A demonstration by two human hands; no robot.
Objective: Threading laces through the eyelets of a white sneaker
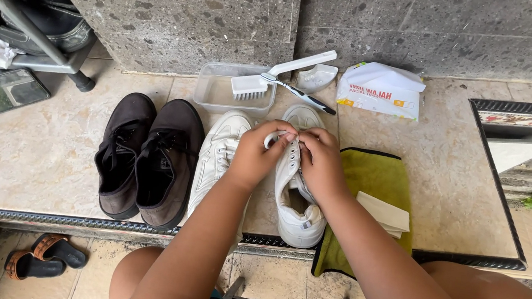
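A white sneaker (296, 204) lies on the tiled ledge, toe pointing away from me. My left hand (255, 155) pinches a white lace over its upper eyelets. My right hand (322, 163) grips the laces on the same sneaker from the right side. The two hands nearly touch above the shoe's tongue. The matching white sneaker (218, 150) lies just left of it, partly hidden under my left forearm.
A pair of dark brown shoes (147, 155) lies to the left. Behind are a clear plastic tub (215, 92) with a white brush (274, 79), a toothbrush (303, 94) and a pack of tissues (381, 89). A green cloth (377, 177) with a folded tissue lies right. Sandals (43, 257) rest on the floor below.
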